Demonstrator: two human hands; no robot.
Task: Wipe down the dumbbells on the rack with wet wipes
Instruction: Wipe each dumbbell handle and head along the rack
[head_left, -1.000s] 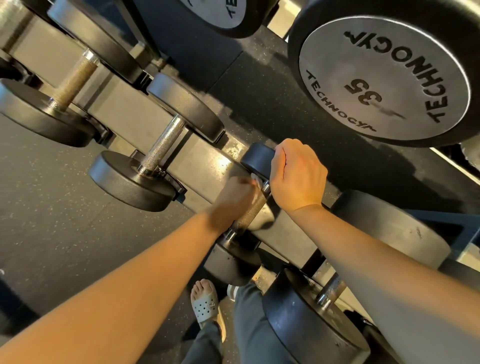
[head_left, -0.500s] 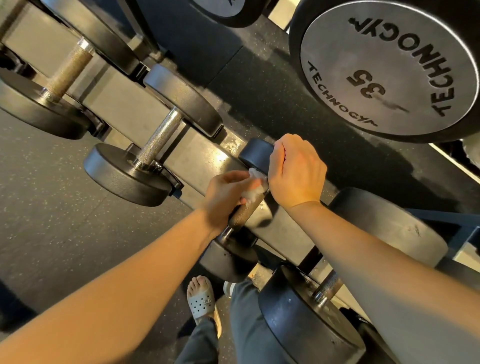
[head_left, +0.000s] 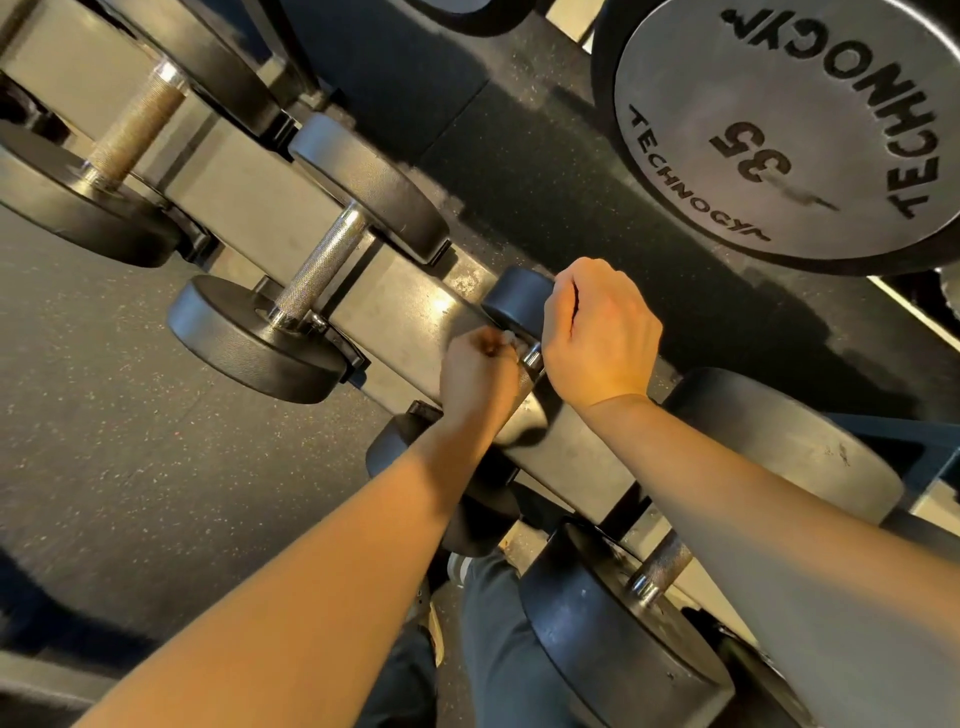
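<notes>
Wipe (head_left: 507, 338) sits pinched in left grip (head_left: 475, 379) on handle (head_left: 531, 359); right grip (head_left: 597, 338) clasps dumbbell (head_left: 514, 301).

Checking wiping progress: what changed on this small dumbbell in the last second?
The left hand, gripping the white wet wipe around the small black dumbbell's knurled metal handle, slid toward its far head. The right hand kept holding that head.
</notes>
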